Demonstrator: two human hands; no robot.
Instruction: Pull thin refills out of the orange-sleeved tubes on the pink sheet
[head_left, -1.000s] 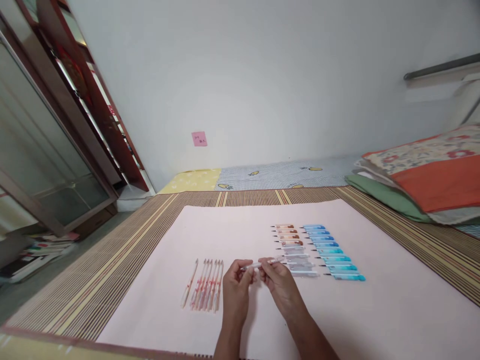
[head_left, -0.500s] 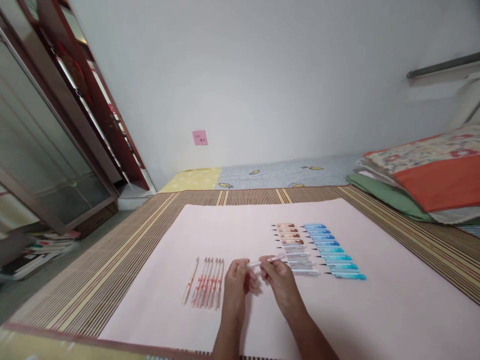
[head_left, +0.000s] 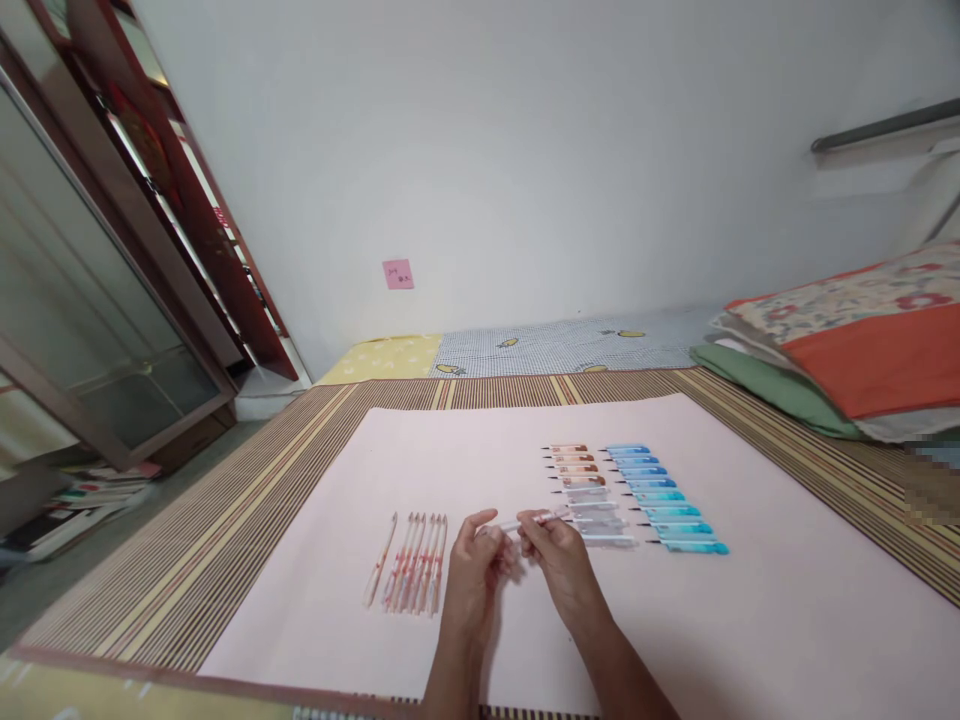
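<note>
Left fingers point(head_left: 477, 520) have parted, forearms point(head_left: 459, 650) converging, while right fingers point(head_left: 535, 530) pinch a pen point(head_left: 510, 525).

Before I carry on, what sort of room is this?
Most likely a bedroom in a home: a striped mat lies over a checked, fruit-patterned sheet against the wall, as on a bed, with an orange floral textile, perhaps a pillow, piled at the right.
</note>
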